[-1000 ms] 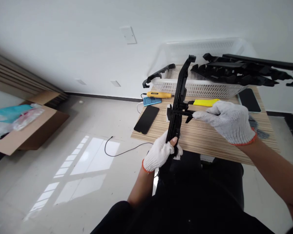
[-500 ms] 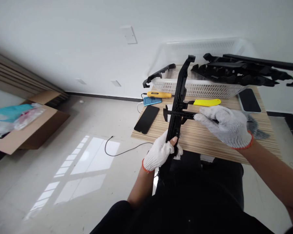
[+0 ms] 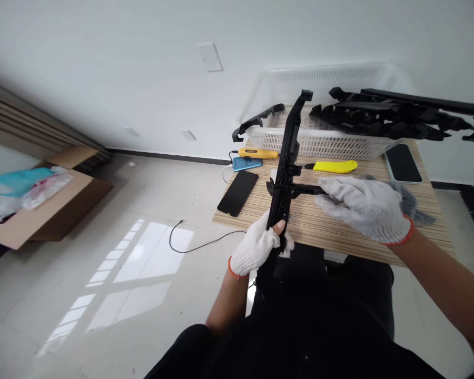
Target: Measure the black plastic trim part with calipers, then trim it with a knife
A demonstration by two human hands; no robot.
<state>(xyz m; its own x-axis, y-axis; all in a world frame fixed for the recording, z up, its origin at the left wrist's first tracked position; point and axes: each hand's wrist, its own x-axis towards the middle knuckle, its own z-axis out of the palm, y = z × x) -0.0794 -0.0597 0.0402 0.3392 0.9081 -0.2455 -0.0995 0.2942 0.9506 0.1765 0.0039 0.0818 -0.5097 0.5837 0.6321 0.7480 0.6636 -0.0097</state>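
Black plastic rail (image 3: 288, 158) stands tilted over the striped wooden tabletop (image 3: 339, 221), its lower end clenched in the gloved left hand (image 3: 258, 245); the gloved right hand (image 3: 363, 205) pinches its side clip (image 3: 300, 188). Behind sits a white basket (image 3: 319, 142); pale glossy floor (image 3: 102, 252), white wall (image 3: 122, 68).

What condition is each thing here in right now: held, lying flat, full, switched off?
Long black plastic frame piece: upright, held.
Left hand: clamped on its lower end.
Right hand: holding a short black crosspiece against it.
White plastic basket: loaded with black parts.
Black phone: flat, screen dark.
Yellow utility knife: lying flat.
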